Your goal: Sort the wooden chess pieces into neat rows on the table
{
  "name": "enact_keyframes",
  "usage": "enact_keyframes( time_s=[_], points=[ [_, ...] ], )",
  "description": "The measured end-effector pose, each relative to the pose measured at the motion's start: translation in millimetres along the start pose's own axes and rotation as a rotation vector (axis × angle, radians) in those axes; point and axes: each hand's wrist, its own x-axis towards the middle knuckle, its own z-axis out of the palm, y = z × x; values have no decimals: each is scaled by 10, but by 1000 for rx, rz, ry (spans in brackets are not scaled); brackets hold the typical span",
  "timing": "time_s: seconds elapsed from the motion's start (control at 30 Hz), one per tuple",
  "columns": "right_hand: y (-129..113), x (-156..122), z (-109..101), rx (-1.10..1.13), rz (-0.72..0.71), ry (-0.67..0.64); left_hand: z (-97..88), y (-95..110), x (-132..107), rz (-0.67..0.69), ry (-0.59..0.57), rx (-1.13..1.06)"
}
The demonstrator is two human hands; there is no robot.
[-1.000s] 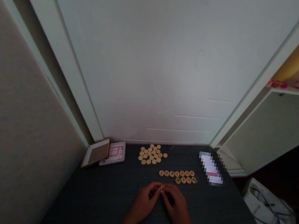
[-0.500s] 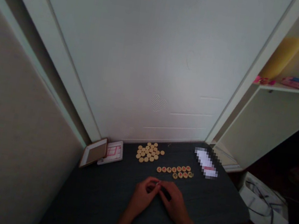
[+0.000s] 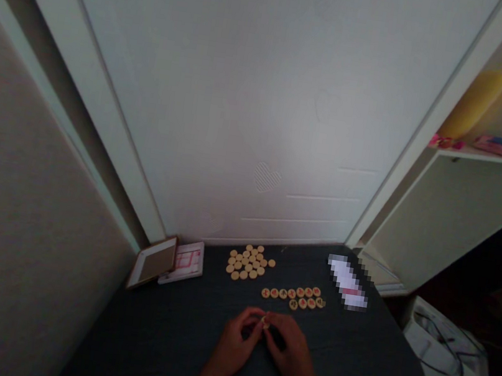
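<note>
My left hand (image 3: 235,336) and my right hand (image 3: 291,343) meet at the fingertips above the dark table. Between them they pinch a small pale Chinese chess piece (image 3: 264,322), mostly covered by the fingers. Just beyond my hands lie two rows of round wooden Chinese chess pieces (image 3: 292,294), face up with red or dark characters. Farther back and to the left, a loose cluster of the same discs (image 3: 246,262) shows plain, unmarked sides.
The dark table (image 3: 153,337) stands against a white panel (image 3: 254,100). A framed item (image 3: 152,262) and a pink-and-white box (image 3: 187,263) lie at the back left. At the right is a pixelated white object (image 3: 345,280). A white box with cables (image 3: 446,362) sits below the table's right edge.
The view has tilted slightly, so everything sits a little lower. My fingers have shifted around the small piece, and more of its pale edge shows. The discs on the table have not moved.
</note>
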Motion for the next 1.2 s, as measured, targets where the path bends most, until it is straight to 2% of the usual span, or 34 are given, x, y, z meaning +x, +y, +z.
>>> enact_keyframes(
  time_s=[0.57,0.7,0.9,1.1,1.2],
  points=[
    [12,4,10,24,56,2,12,45,-33,6,23,110],
    [110,-22,-44,-69,78,47,21,7,-47,0,53,170],
    [235,-41,-183,-304,36,-25,10,22,-45,3,48,226],
    [299,-46,-150,-370,35,2,12,-8,-46,6,45,229],
    [328,-69,-118,-363,39,59,19,-22,-55,0,48,231]
  ],
)
